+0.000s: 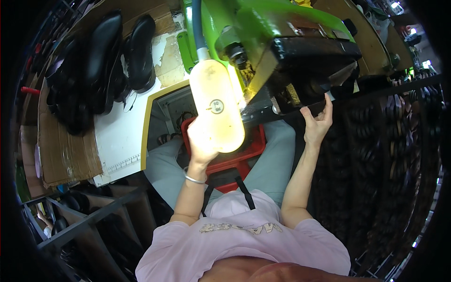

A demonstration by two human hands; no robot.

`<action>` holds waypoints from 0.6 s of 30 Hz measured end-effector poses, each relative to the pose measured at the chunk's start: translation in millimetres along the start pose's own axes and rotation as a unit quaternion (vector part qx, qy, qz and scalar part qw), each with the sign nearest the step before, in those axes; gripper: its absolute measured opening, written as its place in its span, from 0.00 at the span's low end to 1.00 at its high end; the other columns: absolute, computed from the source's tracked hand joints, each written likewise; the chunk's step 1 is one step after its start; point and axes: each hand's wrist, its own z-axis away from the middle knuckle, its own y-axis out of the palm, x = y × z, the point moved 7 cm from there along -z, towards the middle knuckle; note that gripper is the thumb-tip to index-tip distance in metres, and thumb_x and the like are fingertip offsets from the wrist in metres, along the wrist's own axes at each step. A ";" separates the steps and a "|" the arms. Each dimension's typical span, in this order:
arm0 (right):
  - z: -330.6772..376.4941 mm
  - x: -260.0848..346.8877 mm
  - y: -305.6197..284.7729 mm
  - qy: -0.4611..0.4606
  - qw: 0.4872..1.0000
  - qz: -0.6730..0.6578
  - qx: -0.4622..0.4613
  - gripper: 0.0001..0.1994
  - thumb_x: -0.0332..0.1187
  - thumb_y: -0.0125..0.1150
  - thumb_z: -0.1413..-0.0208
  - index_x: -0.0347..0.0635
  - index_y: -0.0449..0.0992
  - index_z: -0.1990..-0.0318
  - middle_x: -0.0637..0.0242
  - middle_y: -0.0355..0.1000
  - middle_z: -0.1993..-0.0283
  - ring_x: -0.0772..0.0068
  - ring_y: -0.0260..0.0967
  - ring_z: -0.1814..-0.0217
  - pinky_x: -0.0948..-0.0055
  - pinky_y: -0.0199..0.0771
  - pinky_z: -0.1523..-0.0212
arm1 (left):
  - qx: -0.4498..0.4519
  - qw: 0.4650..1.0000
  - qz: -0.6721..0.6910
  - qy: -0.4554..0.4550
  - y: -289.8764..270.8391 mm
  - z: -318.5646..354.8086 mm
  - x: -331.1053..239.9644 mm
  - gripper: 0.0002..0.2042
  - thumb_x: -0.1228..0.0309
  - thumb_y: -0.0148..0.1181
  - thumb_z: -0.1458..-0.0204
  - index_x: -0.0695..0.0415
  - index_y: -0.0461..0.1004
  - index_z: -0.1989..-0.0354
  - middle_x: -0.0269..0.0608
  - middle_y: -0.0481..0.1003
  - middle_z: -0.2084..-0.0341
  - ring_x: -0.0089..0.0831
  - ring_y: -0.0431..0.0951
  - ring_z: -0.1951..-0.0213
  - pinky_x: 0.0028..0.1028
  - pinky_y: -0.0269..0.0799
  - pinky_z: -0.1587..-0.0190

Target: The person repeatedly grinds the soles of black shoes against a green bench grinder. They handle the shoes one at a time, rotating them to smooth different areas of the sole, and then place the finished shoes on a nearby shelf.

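My left hand [199, 144] is behind the lit oval lamp [217, 89], and its fingers are lost in the glare and behind the lamp. A silvery bangle [194, 176] circles that wrist. Further right, my right hand [318, 123] reaches up with thumb and forefinger stretched apart. Their tips meet the lower edge of a dark rounded part [314, 88] under the machine's black housing [319, 56]. Shadow hides what exactly they touch. Above both hands stands the large green machine [263, 21].
Several black shoes [101, 56] lie on cardboard [70, 157] at the left. A white tabletop [117, 136] has a yellow edge [145, 127]. Below it sits a red plastic stool [239, 164]. Metal racking [89, 218] stands at lower left; racks of shoes [399, 155] line the right.
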 end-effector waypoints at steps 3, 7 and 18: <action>5.3 17.1 19.3 -0.019 0.998 -0.005 0.052 0.34 0.20 0.74 0.59 0.35 0.65 0.41 0.58 0.71 0.52 0.71 0.71 0.53 0.74 0.73 0.51 | -0.040 0.998 0.031 -0.034 -21.7 0.1 -19.8 0.14 0.89 0.65 0.60 0.69 0.71 0.64 0.40 0.73 0.68 0.25 0.76 0.64 0.22 0.74 0.60; 18.5 25.7 32.3 -0.018 0.994 -0.004 0.104 0.34 0.18 0.71 0.57 0.32 0.64 0.40 0.58 0.73 0.56 0.71 0.73 0.57 0.73 0.75 0.53 | -0.087 0.992 0.066 -0.071 -49.3 7.7 -19.7 0.15 0.92 0.67 0.65 0.64 0.69 0.72 0.38 0.69 0.74 0.22 0.72 0.72 0.21 0.72 0.67; 68.0 21.4 84.5 -0.097 0.989 -0.002 0.116 0.29 0.19 0.77 0.68 0.30 0.74 0.51 0.57 0.73 0.53 0.66 0.73 0.55 0.71 0.75 0.56 | -0.074 0.984 0.133 -0.093 -136.0 54.7 4.1 0.16 0.88 0.69 0.65 0.59 0.70 0.70 0.34 0.68 0.74 0.24 0.70 0.70 0.29 0.72 0.48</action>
